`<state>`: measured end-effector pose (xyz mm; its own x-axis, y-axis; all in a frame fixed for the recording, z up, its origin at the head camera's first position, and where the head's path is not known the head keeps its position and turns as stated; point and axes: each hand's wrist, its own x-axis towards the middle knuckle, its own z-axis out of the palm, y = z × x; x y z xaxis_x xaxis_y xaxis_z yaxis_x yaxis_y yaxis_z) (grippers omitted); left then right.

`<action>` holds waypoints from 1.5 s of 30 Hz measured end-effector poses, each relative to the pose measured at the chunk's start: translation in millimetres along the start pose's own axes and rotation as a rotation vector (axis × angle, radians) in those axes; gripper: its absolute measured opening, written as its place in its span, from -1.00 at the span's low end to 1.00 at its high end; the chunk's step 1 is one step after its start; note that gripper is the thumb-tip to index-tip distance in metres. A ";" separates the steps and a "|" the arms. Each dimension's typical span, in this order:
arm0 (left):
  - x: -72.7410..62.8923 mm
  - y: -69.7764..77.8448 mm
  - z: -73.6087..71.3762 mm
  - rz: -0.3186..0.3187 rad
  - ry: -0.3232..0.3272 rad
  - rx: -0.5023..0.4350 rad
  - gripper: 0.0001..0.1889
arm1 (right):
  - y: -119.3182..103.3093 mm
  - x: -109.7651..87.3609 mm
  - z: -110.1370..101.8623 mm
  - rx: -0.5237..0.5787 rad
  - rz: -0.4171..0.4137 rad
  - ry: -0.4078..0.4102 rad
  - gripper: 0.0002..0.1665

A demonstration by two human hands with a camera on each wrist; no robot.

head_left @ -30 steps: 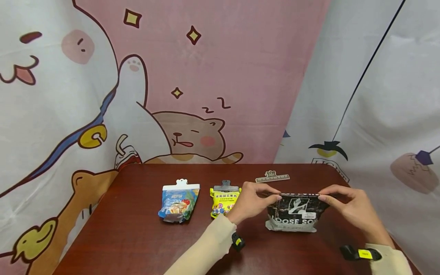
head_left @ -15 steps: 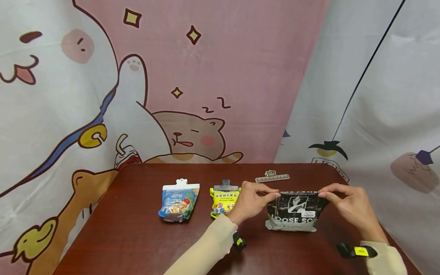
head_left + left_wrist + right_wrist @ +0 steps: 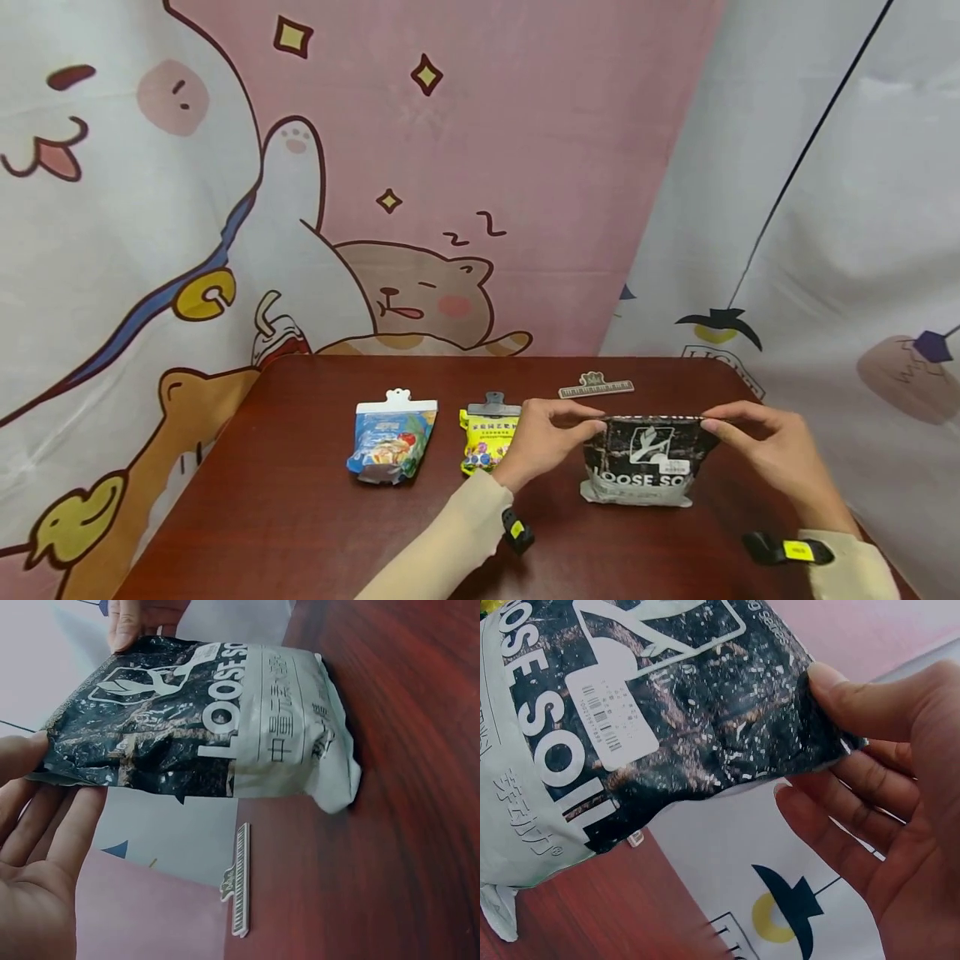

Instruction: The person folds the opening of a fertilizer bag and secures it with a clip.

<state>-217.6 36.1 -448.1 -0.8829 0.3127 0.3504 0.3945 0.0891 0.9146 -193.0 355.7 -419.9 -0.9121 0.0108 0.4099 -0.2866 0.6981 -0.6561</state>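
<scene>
A black and white bag of loose soil (image 3: 647,458) stands upright at the right of the table, its top edge folded flat between both hands. My left hand (image 3: 546,437) pinches the top left corner with thumb and fingers. At the top right corner, my right hand (image 3: 780,454) holds the bag the same way. In the right wrist view, a white barcode label (image 3: 611,720) shows on the soil bag (image 3: 705,712), and the right thumb presses its front. Behind the bag lies a loose metal clip (image 3: 596,386) with a piano-key pattern.
Left of the hands, a yellow bag (image 3: 489,440) carries a grey clip (image 3: 494,406), partly covered by the left hand. Farther left lies a blue food bag (image 3: 392,446) with a white clip (image 3: 396,402). A cartoon curtain (image 3: 525,167) hangs behind the dark red table (image 3: 300,517).
The bag's top edge has risen slightly and looks straighter. Both hands keep their pinch at its corners. The head view has shifted a little.
</scene>
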 end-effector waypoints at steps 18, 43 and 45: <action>-1.5 -1.0 6.1 0.014 0.101 0.001 -0.86 | 7.0 -1.1 6.1 -0.015 -0.020 0.140 -0.94; 1.6 -2.4 2.0 0.014 0.028 0.006 -0.81 | 27.7 -11.8 21.7 0.166 0.138 0.018 -0.70; 2.1 -2.0 0.7 0.007 0.019 -0.006 -0.83 | 28.7 -11.0 22.5 0.196 0.112 0.002 -0.72</action>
<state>-220.1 37.3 -449.3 -0.8846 0.2955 0.3608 0.3995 0.0808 0.9132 -197.7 359.5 -457.5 -0.9408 0.0820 0.3290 -0.2354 0.5404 -0.8078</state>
